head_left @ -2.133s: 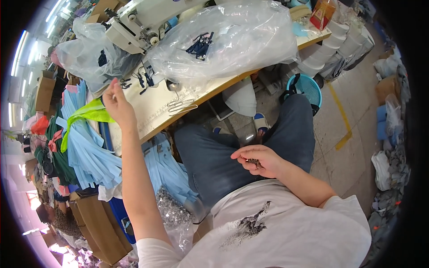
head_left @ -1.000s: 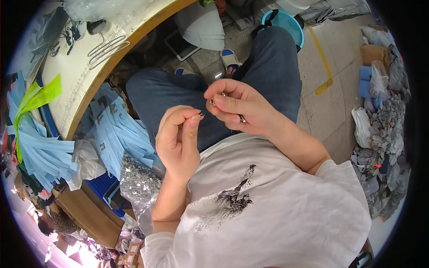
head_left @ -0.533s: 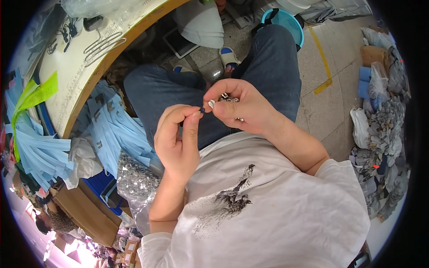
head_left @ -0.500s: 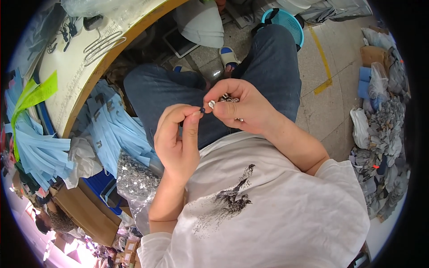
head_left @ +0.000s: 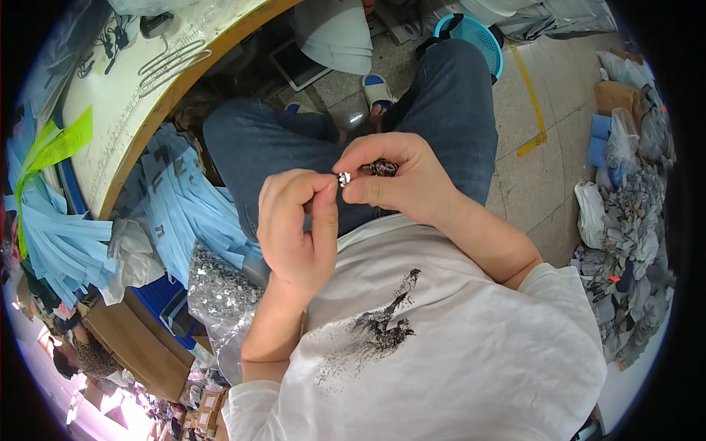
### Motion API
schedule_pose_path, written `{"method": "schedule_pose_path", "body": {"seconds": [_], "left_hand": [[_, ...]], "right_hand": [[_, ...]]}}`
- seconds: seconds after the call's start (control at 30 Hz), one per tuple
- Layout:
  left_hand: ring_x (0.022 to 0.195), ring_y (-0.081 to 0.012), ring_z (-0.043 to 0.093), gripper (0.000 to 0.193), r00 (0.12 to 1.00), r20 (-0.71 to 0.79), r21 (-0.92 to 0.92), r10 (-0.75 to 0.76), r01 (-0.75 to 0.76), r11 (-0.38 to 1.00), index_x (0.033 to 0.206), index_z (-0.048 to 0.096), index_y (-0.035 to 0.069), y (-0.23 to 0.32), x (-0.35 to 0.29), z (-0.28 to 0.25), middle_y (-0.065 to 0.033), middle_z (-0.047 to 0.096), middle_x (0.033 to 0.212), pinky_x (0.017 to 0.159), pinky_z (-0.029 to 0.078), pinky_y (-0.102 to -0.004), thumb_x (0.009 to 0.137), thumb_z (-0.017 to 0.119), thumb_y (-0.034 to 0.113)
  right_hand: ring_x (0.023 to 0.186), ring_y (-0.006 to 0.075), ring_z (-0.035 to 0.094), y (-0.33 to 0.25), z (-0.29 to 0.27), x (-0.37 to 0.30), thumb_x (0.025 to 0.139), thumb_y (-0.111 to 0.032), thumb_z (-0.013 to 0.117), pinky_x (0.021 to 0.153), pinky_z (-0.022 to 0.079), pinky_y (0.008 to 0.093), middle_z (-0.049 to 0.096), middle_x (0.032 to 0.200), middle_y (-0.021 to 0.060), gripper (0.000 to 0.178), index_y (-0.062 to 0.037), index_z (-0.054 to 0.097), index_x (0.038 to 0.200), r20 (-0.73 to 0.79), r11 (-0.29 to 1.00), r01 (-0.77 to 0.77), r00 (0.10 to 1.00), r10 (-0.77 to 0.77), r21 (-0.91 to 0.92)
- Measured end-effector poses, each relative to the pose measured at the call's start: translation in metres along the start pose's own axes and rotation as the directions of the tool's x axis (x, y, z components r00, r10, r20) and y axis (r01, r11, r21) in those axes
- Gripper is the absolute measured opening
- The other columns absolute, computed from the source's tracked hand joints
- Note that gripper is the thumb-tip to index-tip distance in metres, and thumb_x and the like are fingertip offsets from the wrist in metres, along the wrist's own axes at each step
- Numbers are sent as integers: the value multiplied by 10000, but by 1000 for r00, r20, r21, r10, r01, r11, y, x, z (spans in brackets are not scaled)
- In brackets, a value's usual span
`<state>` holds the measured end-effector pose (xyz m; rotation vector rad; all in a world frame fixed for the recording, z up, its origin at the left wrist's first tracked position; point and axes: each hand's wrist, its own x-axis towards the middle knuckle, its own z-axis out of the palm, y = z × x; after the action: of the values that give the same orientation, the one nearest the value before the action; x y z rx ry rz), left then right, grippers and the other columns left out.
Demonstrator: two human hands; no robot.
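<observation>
Left hand (head_left: pixel 298 228) moved closer to right hand (head_left: pixel 412 180): left fingers pinching tiny dark piece (head_left: pixel 339 179) against silver piece (head_left: pixel 345 178) pinched by right, metal pieces (head_left: pixel 383 167) in right palm. Clear bag (head_left: pixel 229 344) holds silvery bits (head_left: pixel 215 278).

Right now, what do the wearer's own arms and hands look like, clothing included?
The left hand and right hand are bare, with no gloves or watch visible. The forearms are uncovered; a white T-shirt has plain short sleeves ending near the elbows.
</observation>
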<state>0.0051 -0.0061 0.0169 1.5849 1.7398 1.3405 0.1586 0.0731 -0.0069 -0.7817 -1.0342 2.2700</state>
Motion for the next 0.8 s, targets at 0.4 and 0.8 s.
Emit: {"method": "schedule_pose_path", "body": {"seconds": [0.4, 0.8], "left_hand": [[704, -226, 611, 207, 997, -30, -64, -73, 71, 995, 956, 678, -8, -2, -2, -3, -101, 679, 826, 660, 471, -286, 756, 724, -41], [752, -237, 590, 282, 997, 67, 22, 40, -42, 999, 981, 678, 2, -7, 8, -4, -92, 649, 885, 670, 461, -302, 710, 739, -45]], "right_hand": [[615, 14, 504, -9, 4, -2, 810, -68, 761, 509, 382, 170, 642, 818, -13, 234, -35, 706, 1035, -33, 999, -29, 999, 30, 32], [493, 15, 414, 0, -7, 0, 892, -101, 676, 404, 251, 172, 609, 708, 4, 187, -10, 694, 1054, 73, 932, -195, 981, 181, 305]]}}
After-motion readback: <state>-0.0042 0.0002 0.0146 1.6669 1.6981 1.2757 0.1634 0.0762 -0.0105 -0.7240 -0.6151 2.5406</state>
